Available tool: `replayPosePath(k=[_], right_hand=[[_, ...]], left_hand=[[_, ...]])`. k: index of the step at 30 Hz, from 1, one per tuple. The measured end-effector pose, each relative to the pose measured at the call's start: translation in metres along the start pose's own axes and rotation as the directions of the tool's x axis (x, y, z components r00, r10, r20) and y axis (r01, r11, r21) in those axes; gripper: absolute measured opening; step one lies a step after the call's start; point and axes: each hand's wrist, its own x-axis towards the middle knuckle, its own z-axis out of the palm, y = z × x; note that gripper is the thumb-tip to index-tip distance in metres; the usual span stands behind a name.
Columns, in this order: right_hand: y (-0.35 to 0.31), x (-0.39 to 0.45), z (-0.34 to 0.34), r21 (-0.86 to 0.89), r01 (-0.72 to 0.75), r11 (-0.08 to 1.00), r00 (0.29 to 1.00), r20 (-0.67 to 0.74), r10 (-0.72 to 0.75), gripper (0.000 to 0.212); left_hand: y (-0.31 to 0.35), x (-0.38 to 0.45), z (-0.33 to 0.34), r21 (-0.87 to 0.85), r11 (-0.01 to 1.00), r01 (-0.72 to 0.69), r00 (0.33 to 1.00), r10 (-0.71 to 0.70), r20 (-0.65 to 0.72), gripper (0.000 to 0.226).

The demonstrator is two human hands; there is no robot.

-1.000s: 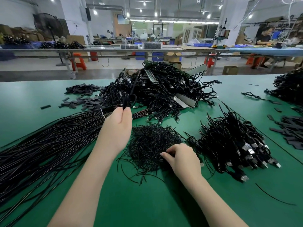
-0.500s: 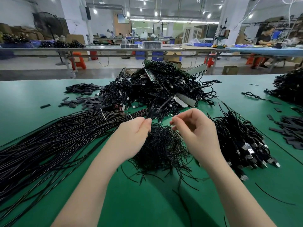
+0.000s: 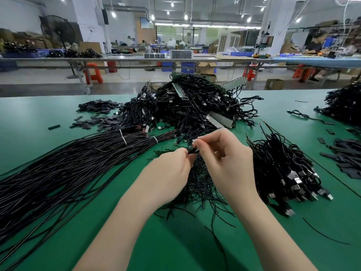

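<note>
My left hand and my right hand meet above a small heap of thin black ties on the green table. Between their fingertips they pinch a small black cable bundle. A thin black tie hangs from my right hand down toward the front edge. Long black cables, bound with white ties, fan out to the left. A pile of coiled USB cables lies just right of my right hand.
A large tangle of cables and circuit strips rises behind my hands. Flat black sleeves are scattered at back left and at the right edge. Another cable heap sits far right. Workbenches and a person stand beyond.
My left hand brought the small cable bundle from the back pile toward the middle. My right hand rose from the heap of ties with a tie and met it.
</note>
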Motion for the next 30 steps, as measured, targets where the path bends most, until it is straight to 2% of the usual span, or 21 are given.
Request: replayPosePath(k=[9,12,15,17,22,24,30], right_hand=[[0.004,-0.002,0.001,-0.027,-0.039,0.999,0.998,0.038,0.04,0.008],[0.001,0.001,-0.001,0.016,-0.052,0.999,0.989,0.137,0.05,0.013],[0.001,0.006,-0.008,0.057,-0.117,0.992,0.967,0.234,0.1,0.016],[0.003,0.007,-0.012,0.018,-0.114,0.993,0.963,0.249,0.105,0.014],[0.003,0.008,-0.014,-0.19,0.004,0.982,0.947,0.315,0.057,0.01],[0.003,0.009,-0.016,-0.216,0.03,0.976,0.945,0.324,0.043,0.008],[0.003,0.01,-0.021,-0.088,-0.183,0.979,0.915,0.35,0.202,0.014]], left_hand=[[0.001,-0.001,0.001,0.018,1.0,-0.019,0.989,0.016,0.146,0.034],[0.0,-0.001,0.0,0.042,0.999,0.019,0.99,-0.025,0.142,0.032],[0.0,-0.001,-0.001,0.095,0.995,-0.001,0.993,-0.011,0.118,0.03],[0.001,-0.001,0.002,0.151,0.988,-0.036,0.994,0.02,0.105,0.029],[0.001,0.004,0.014,0.313,0.946,-0.085,0.995,0.064,0.076,0.02],[0.002,0.006,0.015,0.353,0.931,-0.095,0.994,0.073,0.077,0.019],[0.0,0.0,0.01,0.397,0.907,-0.142,0.989,0.113,0.098,0.039]])
